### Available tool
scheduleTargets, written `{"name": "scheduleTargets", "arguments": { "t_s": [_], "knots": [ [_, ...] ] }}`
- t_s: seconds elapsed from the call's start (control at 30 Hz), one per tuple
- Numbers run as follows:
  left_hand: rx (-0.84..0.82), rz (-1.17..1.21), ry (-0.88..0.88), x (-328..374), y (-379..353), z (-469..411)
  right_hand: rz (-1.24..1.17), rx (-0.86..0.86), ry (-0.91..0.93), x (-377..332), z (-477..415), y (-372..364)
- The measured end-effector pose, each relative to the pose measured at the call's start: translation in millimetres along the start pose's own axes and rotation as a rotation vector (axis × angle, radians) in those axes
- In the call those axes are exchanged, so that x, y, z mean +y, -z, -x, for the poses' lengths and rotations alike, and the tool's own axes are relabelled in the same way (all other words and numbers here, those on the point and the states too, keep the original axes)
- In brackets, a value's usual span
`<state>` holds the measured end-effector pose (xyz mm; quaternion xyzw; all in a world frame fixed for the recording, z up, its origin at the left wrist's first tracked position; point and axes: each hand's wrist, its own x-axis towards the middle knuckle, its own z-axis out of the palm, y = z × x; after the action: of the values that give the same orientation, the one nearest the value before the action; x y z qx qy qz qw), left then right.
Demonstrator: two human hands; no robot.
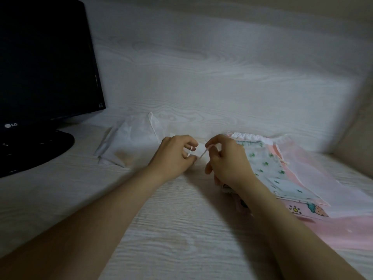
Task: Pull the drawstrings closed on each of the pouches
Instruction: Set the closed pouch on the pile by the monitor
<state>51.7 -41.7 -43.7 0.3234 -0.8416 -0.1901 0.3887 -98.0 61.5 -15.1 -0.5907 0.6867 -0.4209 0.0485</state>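
Observation:
A plain white pouch (133,140) lies on the desk at centre left, its white drawstring looping up at the top. To the right is a pile of pouches: a white one with green prints (268,168) on top of pink ones (314,174). My left hand (174,156) and my right hand (227,160) are close together between the white pouch and the pile. Each hand pinches a thin white drawstring (202,153). A small patterned pouch is mostly hidden under my right wrist.
A black monitor (44,63) on a round black stand (34,150) fills the left side. A pale wood-grain wall (222,77) rises right behind the pouches. The wood-grain desk (171,229) stretches toward me under both forearms.

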Motion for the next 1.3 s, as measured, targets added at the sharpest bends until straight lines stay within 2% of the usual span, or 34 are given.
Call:
{"name": "scheduleTargets", "arguments": {
  "t_s": [0.17,0.3,0.4,0.47,0.57,0.67,0.77,0.87,0.97,1.1,1.23,1.3],
  "knots": [
    [-0.075,0.004,0.04,-0.5,0.9,-1.0,-0.243,0.16,-0.052,-1.7,-3.8,1.2],
    [-0.148,0.05,-0.032,1.7,-4.6,-0.6,-0.594,0.134,-0.115,-4.8,-5.8,0.2],
    [-0.144,0.152,-0.052,5.9,-6.2,0.6,-0.744,0.118,-0.153,-5.3,-6.0,0.0],
    [-0.13,0.214,-0.035,10.2,-5.5,1.4,-0.726,0.105,-0.229,-1.1,-8.0,-1.5],
    [-0.135,0.359,-0.02,14.8,-5.7,0.6,-0.577,0.036,-0.285,5.2,-10.1,-7.2],
    [-0.175,0.451,-0.016,17.0,-6.9,-0.9,-0.451,-0.056,-0.2,0.9,-5.8,-8.4],
    [-0.23,0.462,-0.023,16.4,-7.6,-1.6,-0.43,-0.08,-0.138,-2.6,-3.8,-5.9],
    [-0.263,0.54,0.031,18.5,-2.3,-1.3,-0.558,-0.089,-0.221,-1.7,-6.3,-6.4],
    [-0.252,0.624,0.198,25.7,2.5,1.6,-0.79,-0.038,-0.314,-2.3,-9.4,-5.9],
    [-0.216,0.647,0.316,25.0,4.5,-1.1,-0.825,0.098,-0.283,3.7,-13.2,-3.7],
    [-0.258,0.619,0.321,21.1,9.3,-2.6,-0.517,0.161,-0.183,8.7,-13.9,0.6],
    [-0.265,0.618,0.368,18.6,9.7,-3.2,-0.205,0.222,-0.125,13.8,-13.5,2.1]
  ]
}}
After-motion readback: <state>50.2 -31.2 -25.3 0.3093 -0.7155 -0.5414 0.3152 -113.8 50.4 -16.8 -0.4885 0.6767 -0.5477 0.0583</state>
